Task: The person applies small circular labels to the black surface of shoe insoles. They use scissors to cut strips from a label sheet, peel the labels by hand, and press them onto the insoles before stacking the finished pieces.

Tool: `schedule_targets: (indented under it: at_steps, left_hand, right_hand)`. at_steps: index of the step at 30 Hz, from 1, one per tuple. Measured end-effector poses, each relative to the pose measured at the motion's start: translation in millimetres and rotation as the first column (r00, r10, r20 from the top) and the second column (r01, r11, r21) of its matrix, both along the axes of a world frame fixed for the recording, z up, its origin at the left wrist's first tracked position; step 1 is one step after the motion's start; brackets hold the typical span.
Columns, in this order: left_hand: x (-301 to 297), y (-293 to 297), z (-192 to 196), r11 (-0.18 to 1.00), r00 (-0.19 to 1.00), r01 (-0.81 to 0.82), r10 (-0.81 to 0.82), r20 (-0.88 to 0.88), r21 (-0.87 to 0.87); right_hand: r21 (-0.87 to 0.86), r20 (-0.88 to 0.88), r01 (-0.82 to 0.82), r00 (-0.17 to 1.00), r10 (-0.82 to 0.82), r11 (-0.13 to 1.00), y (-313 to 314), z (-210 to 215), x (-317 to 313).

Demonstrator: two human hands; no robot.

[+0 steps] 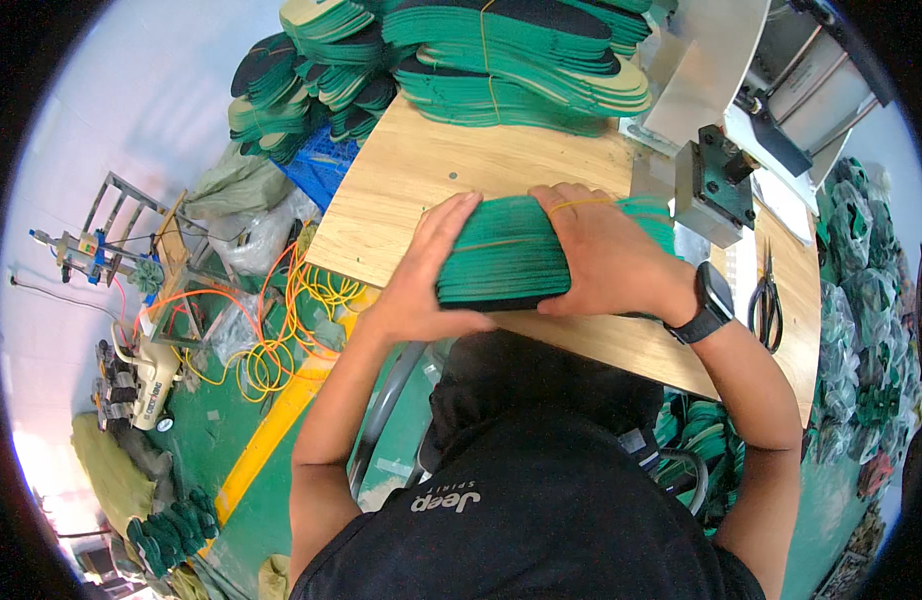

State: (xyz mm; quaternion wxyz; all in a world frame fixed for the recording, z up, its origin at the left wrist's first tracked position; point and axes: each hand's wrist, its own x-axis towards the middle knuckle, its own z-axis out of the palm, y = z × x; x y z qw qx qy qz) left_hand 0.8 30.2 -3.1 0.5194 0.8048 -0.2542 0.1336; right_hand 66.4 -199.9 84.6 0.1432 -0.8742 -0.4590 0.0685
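A thick stack of green shoe insoles [501, 255] with a black layer at the bottom stands on its edges at the front of the wooden table. My left hand [419, 272] clasps its left end, thumb along the near side and fingers over the far side. Around the middle of the stack, my right hand [613, 255] grips with its thumb in front and fingers over the top. A yellow rubber band [584, 203] runs across the fingers of that hand. More green of the stack shows past the right hand, partly covered by it.
Tall piles of banded green insoles [511, 60] fill the table's far side. A metal block-shaped machine part [716, 185] and black scissors [767, 305] lie to the right on the wooden table [381, 200]. Orange and yellow hoses [281, 340] tangle on the floor at left. Bagged insoles [861, 300] are stacked at far right.
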Motion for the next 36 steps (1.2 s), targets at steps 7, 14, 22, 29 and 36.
schedule_targets:
  at_steps: [7, 14, 22, 29, 36]
  left_hand:
    - [22.4, -2.7, 28.4, 0.879, 0.968, 0.143, -0.219, -0.119, -0.456]
    - [6.8, -81.7, 86.9, 0.607, 0.607, 0.761, -0.791, -0.080, -0.229]
    - [25.3, -153.2, 70.0, 0.207, 0.260, 0.902, -0.961, 0.095, -0.379]
    - [38.0, -178.9, 30.4, 0.169, 0.257, 0.851, -0.959, 0.115, -0.497]
    - [52.6, -189.5, 72.9, 0.337, 0.339, 0.931, -0.941, -0.009, -0.142]
  right_hand:
    - [0.291, -0.333, -0.093, 0.923, 0.192, 0.952, -30.3, 37.7, -60.0]
    - [0.743, -0.306, -0.212, 0.736, 0.604, 0.635, -65.9, 26.6, -113.1]
    - [0.832, -0.357, -0.146, 0.597, 0.719, 0.535, -98.1, 4.7, -124.0]
    - [0.838, -0.429, 0.013, 0.634, 0.643, 0.546, -111.3, -23.7, -120.9]
    - [0.853, -0.420, 0.079, 0.690, 0.589, 0.516, -123.0, -19.8, -122.0]
